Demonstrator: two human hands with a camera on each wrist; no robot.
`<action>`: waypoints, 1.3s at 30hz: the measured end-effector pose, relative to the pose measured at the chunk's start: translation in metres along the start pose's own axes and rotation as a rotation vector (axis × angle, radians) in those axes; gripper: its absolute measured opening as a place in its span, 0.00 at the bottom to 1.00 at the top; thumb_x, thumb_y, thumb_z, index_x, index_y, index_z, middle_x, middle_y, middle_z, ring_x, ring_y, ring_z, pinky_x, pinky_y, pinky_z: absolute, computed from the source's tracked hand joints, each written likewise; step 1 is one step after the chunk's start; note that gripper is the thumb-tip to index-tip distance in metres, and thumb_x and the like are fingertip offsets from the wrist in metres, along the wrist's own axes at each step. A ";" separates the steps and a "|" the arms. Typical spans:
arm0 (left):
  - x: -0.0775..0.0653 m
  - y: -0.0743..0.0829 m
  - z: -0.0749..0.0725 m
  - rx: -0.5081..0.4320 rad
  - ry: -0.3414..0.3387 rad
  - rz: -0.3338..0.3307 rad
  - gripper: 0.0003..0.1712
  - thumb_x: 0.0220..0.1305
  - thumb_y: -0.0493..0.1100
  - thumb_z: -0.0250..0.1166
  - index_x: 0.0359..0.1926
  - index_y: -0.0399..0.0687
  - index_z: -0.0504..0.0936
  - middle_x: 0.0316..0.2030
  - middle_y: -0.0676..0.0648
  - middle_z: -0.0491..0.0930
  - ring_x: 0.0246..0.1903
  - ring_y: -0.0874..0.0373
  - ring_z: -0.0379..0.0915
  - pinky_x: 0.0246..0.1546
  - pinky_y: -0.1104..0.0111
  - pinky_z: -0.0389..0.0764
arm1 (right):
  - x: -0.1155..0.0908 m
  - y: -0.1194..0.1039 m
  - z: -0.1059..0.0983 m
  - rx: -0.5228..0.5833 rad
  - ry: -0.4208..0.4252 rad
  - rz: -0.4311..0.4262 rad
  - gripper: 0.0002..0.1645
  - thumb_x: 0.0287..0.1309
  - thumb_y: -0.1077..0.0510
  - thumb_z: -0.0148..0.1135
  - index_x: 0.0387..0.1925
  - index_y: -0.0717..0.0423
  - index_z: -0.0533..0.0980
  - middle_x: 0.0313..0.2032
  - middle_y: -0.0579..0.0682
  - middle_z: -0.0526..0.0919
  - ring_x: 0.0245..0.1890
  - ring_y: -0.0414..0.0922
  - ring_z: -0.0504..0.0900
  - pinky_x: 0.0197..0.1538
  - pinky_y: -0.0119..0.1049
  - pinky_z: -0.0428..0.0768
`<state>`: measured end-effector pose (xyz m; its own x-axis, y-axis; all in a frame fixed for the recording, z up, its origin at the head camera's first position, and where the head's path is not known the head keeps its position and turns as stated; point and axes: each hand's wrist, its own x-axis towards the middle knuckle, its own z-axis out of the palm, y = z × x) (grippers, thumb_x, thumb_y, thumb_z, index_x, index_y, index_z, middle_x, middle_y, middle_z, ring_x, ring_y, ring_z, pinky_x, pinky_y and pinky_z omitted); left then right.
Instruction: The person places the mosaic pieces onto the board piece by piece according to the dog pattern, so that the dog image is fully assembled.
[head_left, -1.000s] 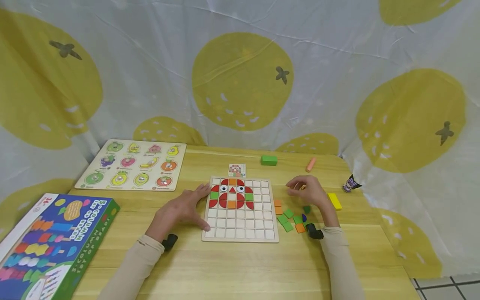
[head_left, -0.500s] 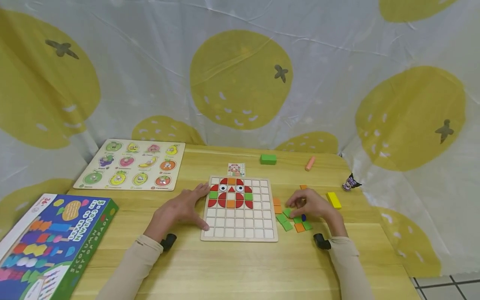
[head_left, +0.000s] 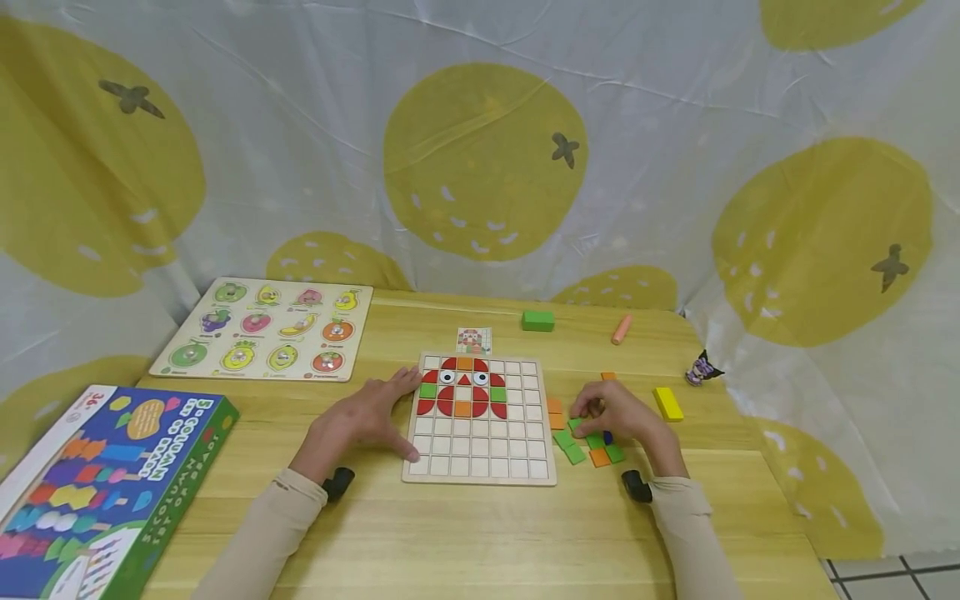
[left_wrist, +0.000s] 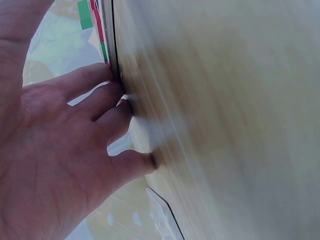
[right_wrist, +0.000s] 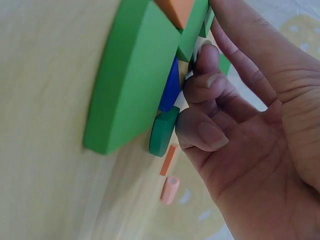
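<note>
well, square tiles (head_left: 575, 455) lie beside the gridded wooden board (head_left: 482, 447).

Beige sleeves (head_left: 258, 533), black wrist pieces (head_left: 339, 483), perhaps cameras

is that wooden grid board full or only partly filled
Partly filled: the grid board holds tiles toward its upper left, but its bottom rows are bare.

"5-COLUMN SET OF BEADS", apparently "36+", on the blue box (head_left: 112, 487)
</note>
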<state>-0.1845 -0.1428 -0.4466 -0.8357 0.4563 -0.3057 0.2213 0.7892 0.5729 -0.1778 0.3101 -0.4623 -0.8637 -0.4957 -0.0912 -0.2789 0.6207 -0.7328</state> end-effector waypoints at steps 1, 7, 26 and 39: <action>0.000 0.000 0.000 0.001 0.000 -0.001 0.75 0.43 0.63 0.89 0.87 0.56 0.56 0.87 0.42 0.47 0.80 0.20 0.44 0.73 0.28 0.61 | 0.000 0.000 0.000 -0.002 0.001 0.005 0.10 0.55 0.64 0.83 0.37 0.59 0.87 0.35 0.51 0.86 0.31 0.42 0.76 0.36 0.31 0.78; -0.001 -0.001 0.000 0.002 0.004 0.003 0.75 0.43 0.63 0.89 0.87 0.56 0.56 0.87 0.41 0.47 0.80 0.20 0.45 0.73 0.28 0.61 | 0.001 -0.003 0.000 -0.023 0.003 0.030 0.12 0.54 0.63 0.84 0.34 0.58 0.85 0.33 0.47 0.84 0.30 0.42 0.75 0.35 0.30 0.77; -0.001 -0.002 0.000 0.010 0.004 0.005 0.75 0.43 0.65 0.88 0.87 0.57 0.56 0.87 0.42 0.47 0.80 0.20 0.44 0.73 0.28 0.60 | 0.027 -0.049 0.024 0.254 0.000 -0.068 0.07 0.69 0.70 0.69 0.44 0.69 0.89 0.38 0.63 0.92 0.31 0.59 0.89 0.39 0.41 0.91; -0.001 -0.001 -0.001 0.004 0.002 0.012 0.74 0.45 0.63 0.88 0.87 0.56 0.57 0.87 0.42 0.47 0.80 0.20 0.44 0.74 0.28 0.59 | 0.070 -0.093 0.080 0.224 -0.009 -0.134 0.03 0.66 0.67 0.74 0.38 0.65 0.90 0.28 0.57 0.90 0.24 0.51 0.86 0.33 0.38 0.88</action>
<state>-0.1844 -0.1444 -0.4466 -0.8339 0.4647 -0.2977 0.2329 0.7854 0.5735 -0.1788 0.1691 -0.4543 -0.8210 -0.5708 0.0114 -0.2900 0.3998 -0.8695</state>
